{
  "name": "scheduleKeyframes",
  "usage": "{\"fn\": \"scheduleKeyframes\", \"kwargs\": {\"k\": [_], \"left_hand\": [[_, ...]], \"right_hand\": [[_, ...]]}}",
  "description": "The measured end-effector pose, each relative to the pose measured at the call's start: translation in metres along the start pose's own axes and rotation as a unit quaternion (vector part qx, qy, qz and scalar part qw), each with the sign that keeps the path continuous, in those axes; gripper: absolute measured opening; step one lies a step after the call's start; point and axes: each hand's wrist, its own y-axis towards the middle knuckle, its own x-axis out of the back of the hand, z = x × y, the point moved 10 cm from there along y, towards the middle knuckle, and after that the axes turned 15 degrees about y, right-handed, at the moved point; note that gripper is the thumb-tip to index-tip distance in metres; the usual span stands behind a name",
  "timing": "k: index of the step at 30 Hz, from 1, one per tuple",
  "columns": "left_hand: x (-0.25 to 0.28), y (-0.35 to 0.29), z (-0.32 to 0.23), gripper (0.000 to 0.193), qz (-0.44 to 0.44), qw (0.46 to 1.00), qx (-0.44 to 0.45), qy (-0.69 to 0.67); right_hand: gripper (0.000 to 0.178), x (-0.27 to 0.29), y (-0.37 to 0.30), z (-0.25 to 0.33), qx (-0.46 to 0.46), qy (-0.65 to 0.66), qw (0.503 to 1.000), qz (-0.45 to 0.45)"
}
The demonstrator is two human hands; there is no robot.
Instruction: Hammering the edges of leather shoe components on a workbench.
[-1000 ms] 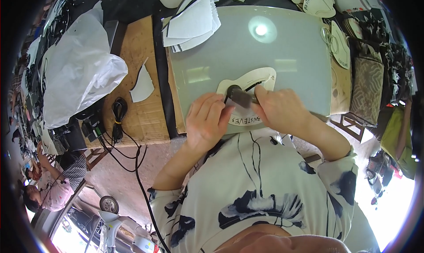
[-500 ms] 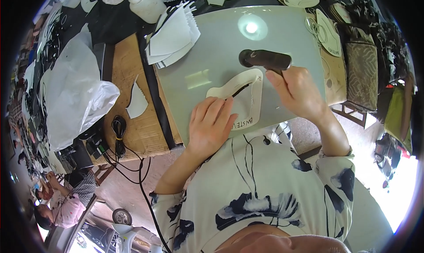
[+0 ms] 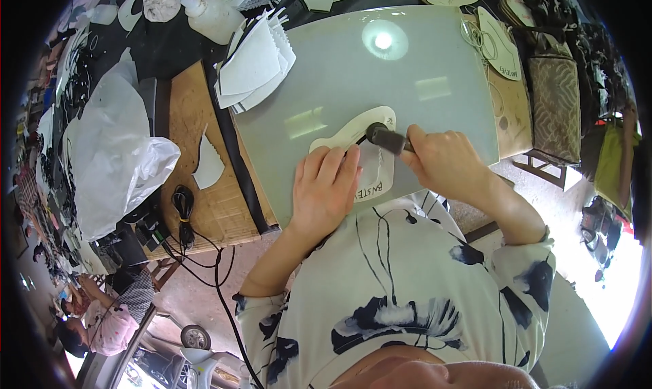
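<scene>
One cream template (image 3: 382, 175) lies flat on the glossy grey-green board (image 3: 441, 63), close to the person's edge of it. It is a rounded, roughly three-cornered shape, with dark lettering along its lower end and a small mark near its upper right corner. A thin black strip (image 3: 361, 140) runs slantwise inside its upper border, partly covered. The hammer (image 3: 388, 141) has a dark, worn head with a round black end, which sits over the upper part of the strip; whether it touches cannot be told.

Half a second ago the hammer was lifted clear, up and to the right of the template, and the whole strip beyond the fingertips showed. Now its head is down over the template. The left hand has stayed at the template's left side.

The left hand (image 3: 327, 188) is spread flat, palm down, fingers stretched out side by side and the thumb a little apart; it rests on the template without gripping anything. The right hand (image 3: 440, 161) is closed around the hammer's handle, most of which it hides, with the forearm coming in from the lower right and the elbow bent.
</scene>
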Motion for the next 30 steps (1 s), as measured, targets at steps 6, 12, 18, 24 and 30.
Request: {"fn": "scheduleKeyframes", "kwargs": {"k": [6, 12, 18, 24, 30], "left_hand": [[-0.001, 0.001, 0.002, 0.039, 0.006, 1.000, 0.003, 0.007], [-0.003, -0.001, 0.001, 0.040, 0.012, 1.000, -0.005, 0.019], [0.001, 0.004, 0.001, 0.041, 0.005, 1.000, -0.008, 0.020], [0.021, -0.005, 0.054, 0.043, -0.035, 0.990, 0.113, -0.078], [-0.001, 0.010, 0.044, 0.070, 0.123, 0.985, 0.095, -0.069]], "right_hand": [[0.038, 0.022, 0.003, 0.025, 0.019, -0.034, 0.999, -0.008], [0.038, 0.012, 0.012, 0.018, -0.007, -0.059, 0.997, 0.058], [0.037, 0.008, 0.017, 0.010, -0.012, -0.054, 0.996, 0.072], [0.032, 0.064, 0.015, 0.010, 0.014, 0.159, 0.981, -0.111], [0.032, 0.031, 0.022, -0.038, -0.097, 0.443, 0.884, -0.116]]}}
